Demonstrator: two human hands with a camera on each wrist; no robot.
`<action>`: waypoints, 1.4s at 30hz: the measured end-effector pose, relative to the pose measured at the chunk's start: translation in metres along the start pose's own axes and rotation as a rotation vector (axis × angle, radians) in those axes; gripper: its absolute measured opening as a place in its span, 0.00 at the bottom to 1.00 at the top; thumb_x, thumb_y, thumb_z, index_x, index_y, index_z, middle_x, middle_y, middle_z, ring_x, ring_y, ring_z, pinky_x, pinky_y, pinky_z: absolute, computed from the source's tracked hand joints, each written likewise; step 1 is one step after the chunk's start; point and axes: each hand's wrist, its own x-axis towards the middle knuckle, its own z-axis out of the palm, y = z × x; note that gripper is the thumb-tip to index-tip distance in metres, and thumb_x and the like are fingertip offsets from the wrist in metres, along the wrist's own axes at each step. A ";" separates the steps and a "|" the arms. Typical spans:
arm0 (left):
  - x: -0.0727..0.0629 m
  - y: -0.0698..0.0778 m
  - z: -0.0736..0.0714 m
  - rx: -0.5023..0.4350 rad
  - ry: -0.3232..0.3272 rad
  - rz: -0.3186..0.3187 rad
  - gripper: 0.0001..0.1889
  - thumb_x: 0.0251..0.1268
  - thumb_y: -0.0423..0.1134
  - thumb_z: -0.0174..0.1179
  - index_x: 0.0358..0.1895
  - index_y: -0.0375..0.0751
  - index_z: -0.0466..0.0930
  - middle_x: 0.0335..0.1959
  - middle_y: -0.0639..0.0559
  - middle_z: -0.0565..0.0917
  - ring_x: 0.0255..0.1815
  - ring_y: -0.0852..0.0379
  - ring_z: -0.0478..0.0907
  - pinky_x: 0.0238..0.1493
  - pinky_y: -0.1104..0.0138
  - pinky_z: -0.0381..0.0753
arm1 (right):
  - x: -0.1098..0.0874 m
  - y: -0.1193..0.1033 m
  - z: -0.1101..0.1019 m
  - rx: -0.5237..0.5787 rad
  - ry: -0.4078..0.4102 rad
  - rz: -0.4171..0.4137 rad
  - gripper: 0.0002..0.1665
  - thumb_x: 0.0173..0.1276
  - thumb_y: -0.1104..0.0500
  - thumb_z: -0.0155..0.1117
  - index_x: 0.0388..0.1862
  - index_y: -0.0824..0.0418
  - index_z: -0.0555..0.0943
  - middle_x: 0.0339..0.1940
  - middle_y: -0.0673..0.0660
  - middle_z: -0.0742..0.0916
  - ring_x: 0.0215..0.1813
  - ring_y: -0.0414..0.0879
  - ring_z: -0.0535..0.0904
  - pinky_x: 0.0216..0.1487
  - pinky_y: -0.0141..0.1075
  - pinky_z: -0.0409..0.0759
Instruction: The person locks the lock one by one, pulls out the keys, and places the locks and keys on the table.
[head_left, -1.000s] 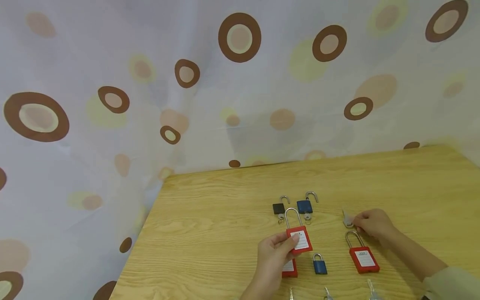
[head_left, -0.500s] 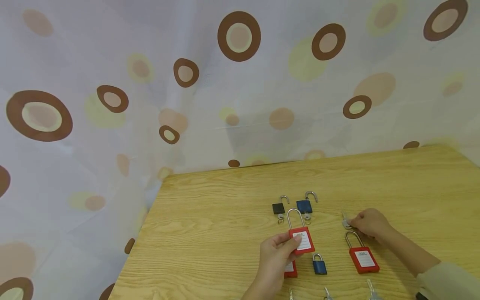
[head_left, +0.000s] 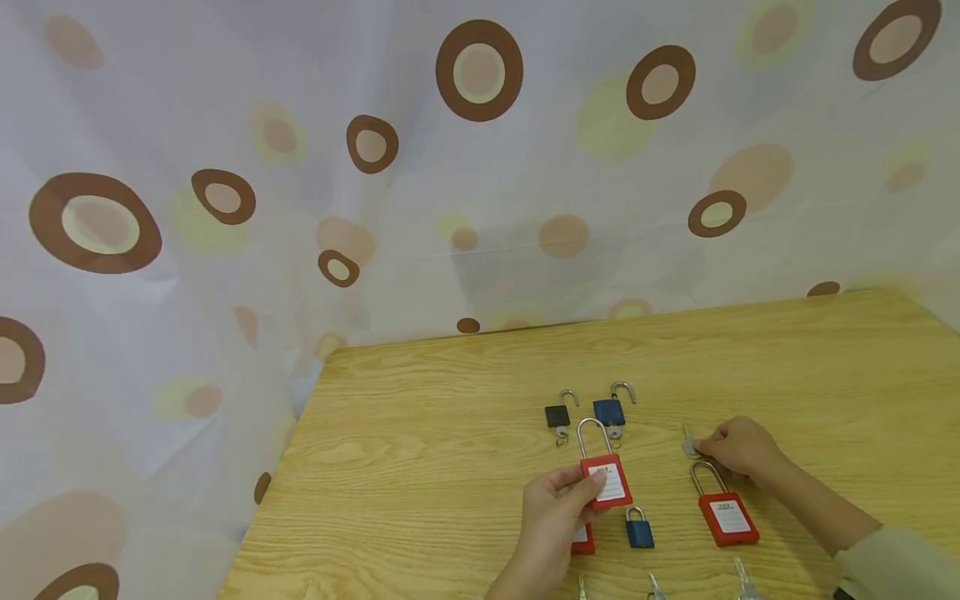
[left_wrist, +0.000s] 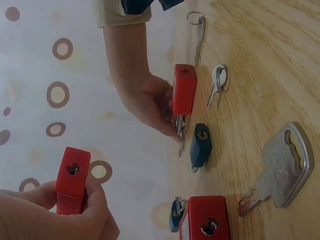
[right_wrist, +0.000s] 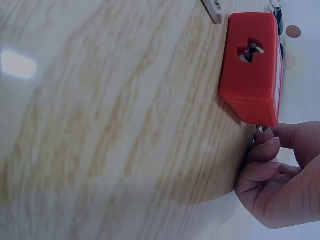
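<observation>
My left hand (head_left: 551, 508) grips a red padlock (head_left: 609, 483) by its body, thumb over the white label, raised above the table with its closed shackle upward. In the left wrist view, the keyhole underneath that red padlock (left_wrist: 74, 167) shows. Over on the right, my right hand (head_left: 742, 447) pinches a silver key (head_left: 688, 443) low at the tabletop. Just in front of it lies another red padlock (head_left: 727, 518), shackle closed. A third red padlock (head_left: 582, 540) is partly hidden behind my left hand. Between them lies a small blue padlock (head_left: 640, 532), its shackle closed.
Farther back on the wooden table (head_left: 420, 417) lie a black padlock (head_left: 557, 417) and a blue padlock with a swung-open shackle (head_left: 609, 412), each with a key at its base. Several keys (head_left: 748, 590) line the near edge. A patterned curtain (head_left: 405, 208) hangs behind.
My left hand has shifted slightly right with the red padlock. The key at my right fingertips has moved slightly left and now lies flatter; the right hand has barely moved.
</observation>
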 end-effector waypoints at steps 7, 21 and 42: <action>0.002 -0.001 0.002 0.000 -0.004 -0.007 0.15 0.59 0.36 0.62 0.47 0.30 0.78 0.39 0.48 0.85 0.36 0.62 0.81 0.39 0.71 0.81 | -0.001 0.001 0.002 -0.006 0.156 -0.082 0.14 0.64 0.60 0.55 0.20 0.65 0.73 0.14 0.51 0.75 0.18 0.41 0.67 0.19 0.32 0.66; 0.000 -0.004 0.019 -0.029 -0.045 0.045 0.14 0.57 0.32 0.62 0.46 0.28 0.78 0.37 0.45 0.85 0.34 0.61 0.81 0.38 0.71 0.81 | -0.068 -0.056 0.029 0.507 -0.168 -0.159 0.29 0.73 0.54 0.48 0.60 0.78 0.63 0.36 0.53 0.83 0.33 0.40 0.78 0.31 0.34 0.81; 0.034 0.020 0.074 0.065 0.008 0.125 0.12 0.54 0.30 0.64 0.42 0.31 0.80 0.31 0.48 0.81 0.33 0.58 0.80 0.38 0.66 0.83 | -0.054 -0.048 0.006 0.576 0.039 -0.153 0.31 0.73 0.57 0.50 0.63 0.80 0.58 0.39 0.47 0.82 0.35 0.34 0.80 0.39 0.28 0.81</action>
